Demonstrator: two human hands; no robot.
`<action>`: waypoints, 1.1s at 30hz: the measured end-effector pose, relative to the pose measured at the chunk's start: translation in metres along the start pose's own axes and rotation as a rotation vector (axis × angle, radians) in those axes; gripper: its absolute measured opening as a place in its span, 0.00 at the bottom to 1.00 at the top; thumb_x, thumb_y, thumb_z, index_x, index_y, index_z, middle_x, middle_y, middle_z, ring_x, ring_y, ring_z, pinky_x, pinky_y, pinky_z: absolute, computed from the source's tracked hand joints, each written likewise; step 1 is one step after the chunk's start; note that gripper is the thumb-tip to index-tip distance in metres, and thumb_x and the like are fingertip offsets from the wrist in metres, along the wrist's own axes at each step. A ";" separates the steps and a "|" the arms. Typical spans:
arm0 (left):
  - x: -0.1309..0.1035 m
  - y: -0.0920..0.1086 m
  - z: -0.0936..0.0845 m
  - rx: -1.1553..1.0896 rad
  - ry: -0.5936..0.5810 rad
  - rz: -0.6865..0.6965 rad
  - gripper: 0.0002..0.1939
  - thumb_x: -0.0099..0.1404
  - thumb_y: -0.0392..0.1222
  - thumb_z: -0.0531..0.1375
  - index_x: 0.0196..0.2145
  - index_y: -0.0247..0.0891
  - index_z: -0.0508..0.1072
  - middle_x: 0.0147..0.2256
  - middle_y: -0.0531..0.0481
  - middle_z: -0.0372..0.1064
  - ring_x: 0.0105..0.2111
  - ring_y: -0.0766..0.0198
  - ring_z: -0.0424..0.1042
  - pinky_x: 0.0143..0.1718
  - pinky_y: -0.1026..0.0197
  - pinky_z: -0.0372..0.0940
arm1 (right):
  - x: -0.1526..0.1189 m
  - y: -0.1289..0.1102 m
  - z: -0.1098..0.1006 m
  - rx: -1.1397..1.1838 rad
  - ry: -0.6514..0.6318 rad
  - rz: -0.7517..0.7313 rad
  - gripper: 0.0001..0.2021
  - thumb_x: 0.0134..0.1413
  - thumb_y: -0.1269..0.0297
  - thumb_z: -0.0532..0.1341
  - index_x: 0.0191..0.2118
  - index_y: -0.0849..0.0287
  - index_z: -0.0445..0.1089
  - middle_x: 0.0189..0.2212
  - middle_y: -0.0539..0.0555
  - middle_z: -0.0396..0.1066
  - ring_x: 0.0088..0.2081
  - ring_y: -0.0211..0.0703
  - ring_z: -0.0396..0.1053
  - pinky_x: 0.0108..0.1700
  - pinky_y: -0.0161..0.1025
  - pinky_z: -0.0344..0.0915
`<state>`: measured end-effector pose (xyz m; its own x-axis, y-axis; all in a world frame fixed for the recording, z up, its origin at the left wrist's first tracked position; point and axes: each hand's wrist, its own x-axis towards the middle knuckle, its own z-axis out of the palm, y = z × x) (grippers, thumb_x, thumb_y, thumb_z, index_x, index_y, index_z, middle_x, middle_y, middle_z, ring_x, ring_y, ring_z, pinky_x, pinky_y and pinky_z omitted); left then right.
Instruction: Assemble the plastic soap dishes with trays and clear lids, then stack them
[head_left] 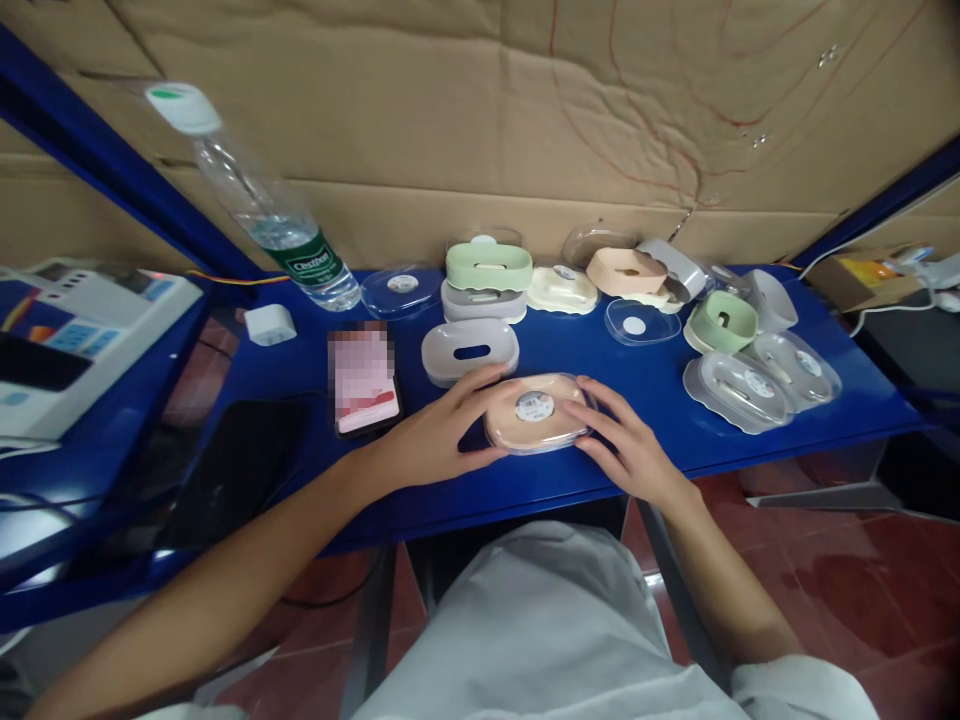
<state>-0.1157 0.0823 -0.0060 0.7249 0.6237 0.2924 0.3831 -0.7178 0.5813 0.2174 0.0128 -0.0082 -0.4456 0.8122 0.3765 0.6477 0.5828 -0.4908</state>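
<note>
One blue bench (450, 495).
Two hands: left hand (439, 430), fingers clamped round the left end of the box (544, 434), thumb at the near edge; right hand (634, 445), fingers spread and clamped on its right end, one tip over the top.
Box: peach, clear-lidded, between both hands, grey dish (441, 358) just behind-left.
Label (535, 406): round, atop box, just beside that fingertip.

Left hand (426, 437), right hand (643, 455) facing inward, fingers (598, 424) curved; bare forearms (247, 560) converging.
</note>
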 end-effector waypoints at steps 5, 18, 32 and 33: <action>-0.002 0.000 -0.002 0.013 -0.098 -0.079 0.42 0.76 0.52 0.67 0.80 0.52 0.55 0.80 0.44 0.51 0.78 0.47 0.58 0.78 0.44 0.60 | 0.004 0.002 0.010 -0.052 0.004 -0.030 0.30 0.78 0.61 0.61 0.79 0.39 0.60 0.80 0.55 0.54 0.79 0.59 0.58 0.77 0.63 0.65; -0.002 -0.003 0.005 0.024 -0.049 -0.091 0.38 0.78 0.56 0.64 0.78 0.48 0.59 0.80 0.42 0.52 0.78 0.48 0.58 0.78 0.43 0.60 | 0.010 0.007 0.003 -0.026 -0.045 0.002 0.30 0.80 0.61 0.58 0.80 0.39 0.56 0.80 0.57 0.53 0.79 0.58 0.58 0.78 0.62 0.64; 0.001 0.001 -0.003 0.310 0.182 0.090 0.22 0.81 0.46 0.61 0.69 0.44 0.72 0.67 0.39 0.72 0.67 0.48 0.73 0.68 0.45 0.71 | -0.021 0.027 -0.009 -0.303 0.125 0.084 0.30 0.73 0.54 0.68 0.74 0.49 0.64 0.71 0.66 0.63 0.72 0.64 0.68 0.69 0.61 0.75; 0.002 0.001 -0.005 0.369 0.233 0.065 0.19 0.81 0.45 0.60 0.66 0.43 0.74 0.64 0.40 0.75 0.64 0.47 0.75 0.65 0.44 0.72 | -0.025 0.034 -0.015 -0.354 0.155 0.108 0.30 0.73 0.53 0.68 0.74 0.51 0.64 0.71 0.67 0.64 0.71 0.65 0.68 0.68 0.63 0.74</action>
<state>-0.1167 0.0843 -0.0016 0.6218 0.5965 0.5074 0.5506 -0.7937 0.2584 0.2600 0.0118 -0.0229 -0.2821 0.8393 0.4648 0.8707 0.4273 -0.2433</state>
